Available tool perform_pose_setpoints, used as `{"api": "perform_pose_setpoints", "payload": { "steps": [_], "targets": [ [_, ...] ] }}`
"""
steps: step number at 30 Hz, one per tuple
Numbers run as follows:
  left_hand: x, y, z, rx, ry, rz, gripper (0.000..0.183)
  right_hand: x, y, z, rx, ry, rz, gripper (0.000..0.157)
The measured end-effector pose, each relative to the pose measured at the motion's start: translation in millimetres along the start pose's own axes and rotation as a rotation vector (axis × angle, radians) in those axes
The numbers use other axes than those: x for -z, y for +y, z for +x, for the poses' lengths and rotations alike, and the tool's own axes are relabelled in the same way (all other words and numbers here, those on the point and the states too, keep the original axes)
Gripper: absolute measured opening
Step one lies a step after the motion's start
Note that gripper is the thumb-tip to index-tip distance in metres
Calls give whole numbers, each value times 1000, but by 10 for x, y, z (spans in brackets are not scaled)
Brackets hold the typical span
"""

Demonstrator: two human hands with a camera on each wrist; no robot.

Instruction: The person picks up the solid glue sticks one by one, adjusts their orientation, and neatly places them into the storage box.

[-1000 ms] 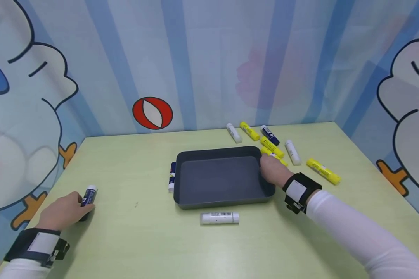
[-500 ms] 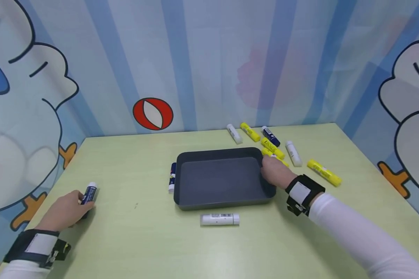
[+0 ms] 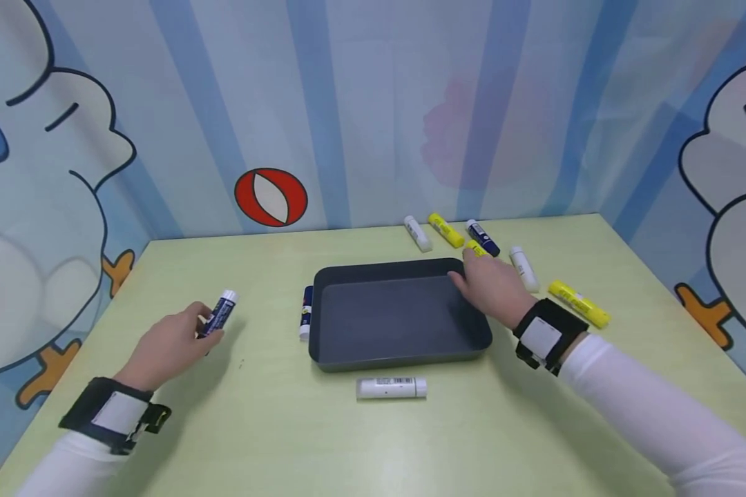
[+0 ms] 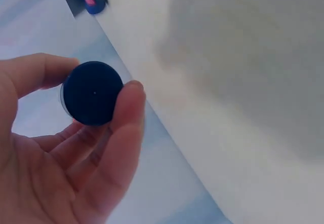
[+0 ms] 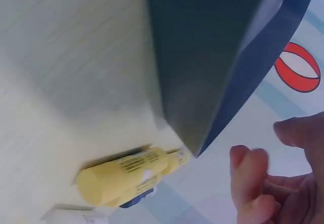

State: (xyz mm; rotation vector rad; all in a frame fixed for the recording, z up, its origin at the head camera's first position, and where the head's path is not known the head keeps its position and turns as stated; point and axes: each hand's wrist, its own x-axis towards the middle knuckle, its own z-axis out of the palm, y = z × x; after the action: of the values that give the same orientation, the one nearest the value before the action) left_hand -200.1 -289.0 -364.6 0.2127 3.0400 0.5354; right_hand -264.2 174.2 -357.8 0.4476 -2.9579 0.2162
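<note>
My left hand (image 3: 168,345) pinches a dark blue glue stick (image 3: 219,314) with a white cap, held above the left part of the table. Seen in the left wrist view, its round dark base (image 4: 93,93) sits between thumb and fingers. My right hand (image 3: 494,286) is over the far right corner of a dark grey tray (image 3: 398,314), holding nothing. In the right wrist view its thumb stands apart from loosely bent fingers (image 5: 250,165), beside the tray's wall. Yellow glue sticks (image 5: 121,176) lie below that corner, partly hidden by the hand in the head view.
A blue glue stick (image 3: 307,313) lies against the tray's left side, a white one (image 3: 391,388) in front. Several more glue sticks, such as a yellow one (image 3: 579,304) and a white one (image 3: 417,233), lie behind and right of it. A patterned curtain (image 3: 373,110) surrounds the table.
My left hand has lifted the blue glue stick and carried it right and away from me. The right hand has let go of the tray's right edge and risen slightly; the tray stays put.
</note>
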Motion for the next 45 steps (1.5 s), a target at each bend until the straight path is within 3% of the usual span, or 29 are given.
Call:
{"api": "perform_pose_setpoints", "payload": {
  "steps": [7, 12, 20, 25, 29, 32, 39, 45],
  "targets": [
    [-57, 438, 171, -91, -18, 49, 40, -14, -147, -9, 128, 73, -5, 37],
    [-102, 660, 228, -176, -30, 104, 38, -28, -299, -29, 245, 127, -9, 53],
    [-155, 967, 287, -336, -13, 197, 36, -36, -604, -3, 367, 105, 55, 70],
    [-182, 1138, 330, -499, 41, 271, 35, -50, -792, 5, 458, 78, 49, 73],
    [-197, 1230, 358, -646, 101, 322, 34, -68, -882, -1, 566, 86, 34, 72],
    [-198, 1279, 374, -718, 130, 356, 35, -81, -907, -14, 608, 77, 37, 72],
    [-172, 1374, 384, -794, 143, 393, 33, -95, -901, -30, 628, 65, 44, 63],
    [-182, 1413, 382, -822, 140, 430, 34, -80, -900, -41, 664, 69, 38, 41]
  ]
}}
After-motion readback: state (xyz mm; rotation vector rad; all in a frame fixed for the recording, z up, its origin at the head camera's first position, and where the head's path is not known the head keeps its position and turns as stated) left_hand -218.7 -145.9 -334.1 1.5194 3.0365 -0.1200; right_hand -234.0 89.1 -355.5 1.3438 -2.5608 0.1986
